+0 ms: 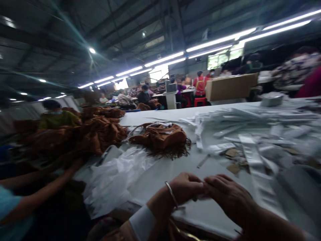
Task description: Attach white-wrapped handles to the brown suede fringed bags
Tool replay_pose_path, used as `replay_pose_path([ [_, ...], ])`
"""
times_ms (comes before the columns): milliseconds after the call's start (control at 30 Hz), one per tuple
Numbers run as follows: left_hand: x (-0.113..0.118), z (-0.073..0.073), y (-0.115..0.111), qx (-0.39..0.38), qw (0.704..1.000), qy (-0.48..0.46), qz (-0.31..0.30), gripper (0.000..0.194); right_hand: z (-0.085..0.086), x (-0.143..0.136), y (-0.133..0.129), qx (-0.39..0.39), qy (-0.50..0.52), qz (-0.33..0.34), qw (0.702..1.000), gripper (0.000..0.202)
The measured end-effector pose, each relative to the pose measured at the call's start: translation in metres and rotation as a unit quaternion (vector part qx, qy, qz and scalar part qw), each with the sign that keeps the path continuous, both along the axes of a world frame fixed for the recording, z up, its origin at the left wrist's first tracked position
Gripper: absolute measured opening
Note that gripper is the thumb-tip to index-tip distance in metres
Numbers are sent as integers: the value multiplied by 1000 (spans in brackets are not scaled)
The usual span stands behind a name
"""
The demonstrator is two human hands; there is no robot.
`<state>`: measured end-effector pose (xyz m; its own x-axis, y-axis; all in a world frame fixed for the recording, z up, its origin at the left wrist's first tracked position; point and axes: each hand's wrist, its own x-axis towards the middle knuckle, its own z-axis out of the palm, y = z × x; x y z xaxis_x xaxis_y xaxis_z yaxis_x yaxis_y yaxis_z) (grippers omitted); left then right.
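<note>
My left hand (187, 187), with a silver bangle on the wrist, is closed in a pinch above the white table's near edge. Its fingertips meet those of my right hand (225, 190), which is closed too. Something small and pale shows between them, too hidden and blurred to name. Beyond my hands a brown fringed handbag (165, 135) lies on the white table (173, 174), with whitish material on top. A short thin grey strip (203, 161) lies between the bag and my right hand. Crumpled clear plastic (115, 180) spreads to the left of my hands.
Brown fringed goods are heaped (92, 134) at the left, where a co-worker's arm (50, 190) reaches in. White strips (253, 150) and tan scraps (233, 154) litter the right side. Other people sit farther back near a large cardboard box (230, 87).
</note>
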<state>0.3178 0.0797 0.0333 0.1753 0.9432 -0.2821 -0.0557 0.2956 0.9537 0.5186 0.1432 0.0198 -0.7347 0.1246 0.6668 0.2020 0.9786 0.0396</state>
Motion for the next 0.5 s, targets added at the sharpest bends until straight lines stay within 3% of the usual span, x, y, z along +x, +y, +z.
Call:
replay_pose_path([
  [67,-1,2,4,18,999,28,-13,50,9,-1,-1,-9,-38,-14,999,31],
  [167,-1,5,5,32,996,72,-37,51,9,-6,-6,-17,-42,-28,999,25],
  [267,-1,10,3,52,990,121,-44,48,13,10,-9,-14,-3,-38,999,27],
  [333,-2,15,3,57,987,146,-43,47,20,41,1,-25,39,-75,996,30],
  [400,-2,19,5,57,983,168,-46,47,26,87,24,-59,94,-159,981,32],
  [500,-1,23,7,58,978,193,-51,48,25,172,67,-147,190,-357,903,32],
])
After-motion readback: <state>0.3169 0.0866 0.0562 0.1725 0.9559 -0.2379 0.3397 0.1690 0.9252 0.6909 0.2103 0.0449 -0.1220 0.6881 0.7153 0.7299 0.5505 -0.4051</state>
